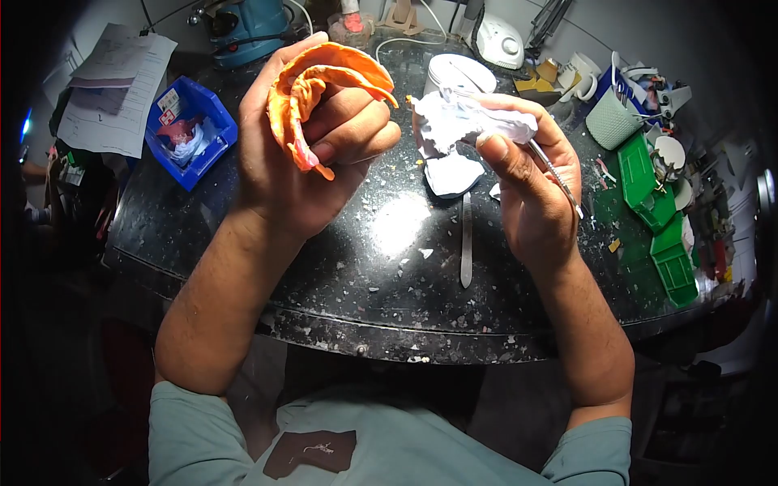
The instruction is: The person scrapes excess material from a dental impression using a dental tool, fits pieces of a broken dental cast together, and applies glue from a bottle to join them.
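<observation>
My left hand [328, 150] is raised over the left part of the black workbench, its fingers curled around an orange, curved, rubbery piece that looks like a dental impression [304, 89]. At about the same height, my right hand [539, 182] pinches a rough white lump [466, 117] between thumb and fingers. A slim metal instrument [557, 178] also lies in that hand, slanting down past the palm. The two pieces are apart. Below the white lump, another white chunk [454, 176] rests on the bench beside a flat metal blade [466, 243].
White crumbs litter the dark bench [348, 283]. A blue bin [215, 150] and hanging papers [121, 89] are at left. Behind my right hand stands a white tub [460, 73]. Green trays [673, 255] and a pale basket [612, 120] line the right side.
</observation>
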`<state>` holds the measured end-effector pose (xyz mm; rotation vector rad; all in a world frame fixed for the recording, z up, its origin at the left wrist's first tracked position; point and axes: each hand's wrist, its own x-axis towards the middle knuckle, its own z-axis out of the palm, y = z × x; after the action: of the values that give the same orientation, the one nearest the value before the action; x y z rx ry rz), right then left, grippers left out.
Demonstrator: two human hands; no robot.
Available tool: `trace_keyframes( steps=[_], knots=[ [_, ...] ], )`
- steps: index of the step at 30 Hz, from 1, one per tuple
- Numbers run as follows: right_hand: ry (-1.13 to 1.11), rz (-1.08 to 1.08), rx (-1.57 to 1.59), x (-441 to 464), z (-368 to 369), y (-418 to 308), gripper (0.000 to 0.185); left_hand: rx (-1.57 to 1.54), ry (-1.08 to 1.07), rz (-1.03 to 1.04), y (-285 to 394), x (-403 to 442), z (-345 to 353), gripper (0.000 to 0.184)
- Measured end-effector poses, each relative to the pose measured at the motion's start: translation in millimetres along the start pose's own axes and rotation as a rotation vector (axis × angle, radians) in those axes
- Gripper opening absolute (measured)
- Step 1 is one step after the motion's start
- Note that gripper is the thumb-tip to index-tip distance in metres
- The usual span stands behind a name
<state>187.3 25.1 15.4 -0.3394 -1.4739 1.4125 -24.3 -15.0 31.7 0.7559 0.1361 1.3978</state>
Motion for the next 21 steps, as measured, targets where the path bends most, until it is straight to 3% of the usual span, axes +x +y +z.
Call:
trace_keyframes(
  steps=[21],
  knots=[
    [-0.002,0.008,-0.061,-0.3,0.9,-2.4,0.038,-0.001,0.097,-0.002,-1.8,1.3,-0.9,0.046]
  ],
)
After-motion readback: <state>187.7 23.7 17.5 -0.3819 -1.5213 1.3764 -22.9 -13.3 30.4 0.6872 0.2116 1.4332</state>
